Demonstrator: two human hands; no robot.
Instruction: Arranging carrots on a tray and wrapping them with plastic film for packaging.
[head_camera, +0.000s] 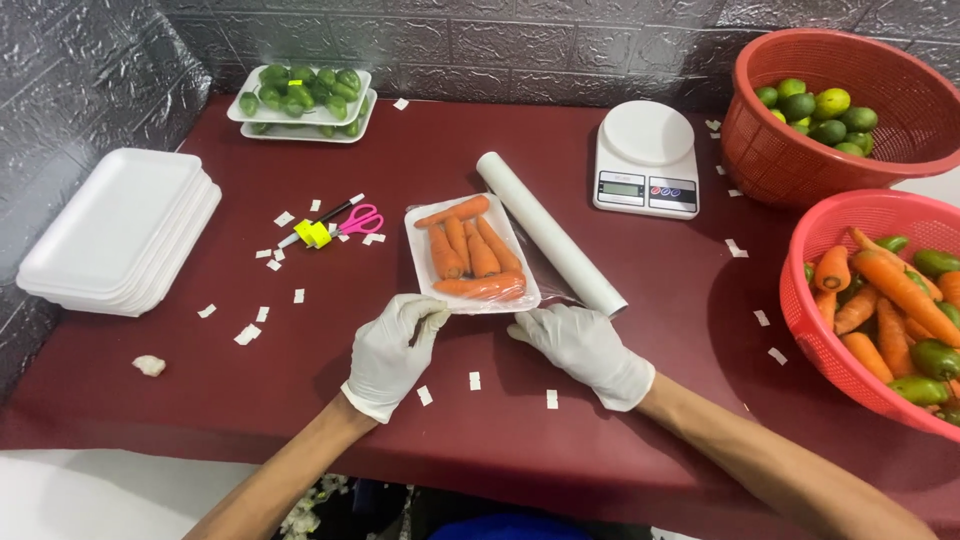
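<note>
- A dark red bench (650, 330) seen from above; two gloved hands work at its near edge.
- The left hand (392, 350) grips the near left corner of a white tray (420, 262), fingers (425, 318) closed on the edge and film.
- The right hand (585, 345) rests flat just beside the tray's near right corner, fingers together, pressing film to the bench.
- The tray holds carrots (470, 255), with clear film already over them.
- A film roll (550, 232) lies touching the tray's right side; the film looks uncut, so wrapping seems partly done.
- Two wrapped trays of green fruit (302, 98) sit stacked at the far left.
- A stack of empty trays (115, 230) waits at left.
- Scissors (358, 220) and paper scraps lie near the tray.
- A scale (647, 160) stands behind the roll.
- Two red baskets at right: limes (815, 105) and more carrots (885, 300).
</note>
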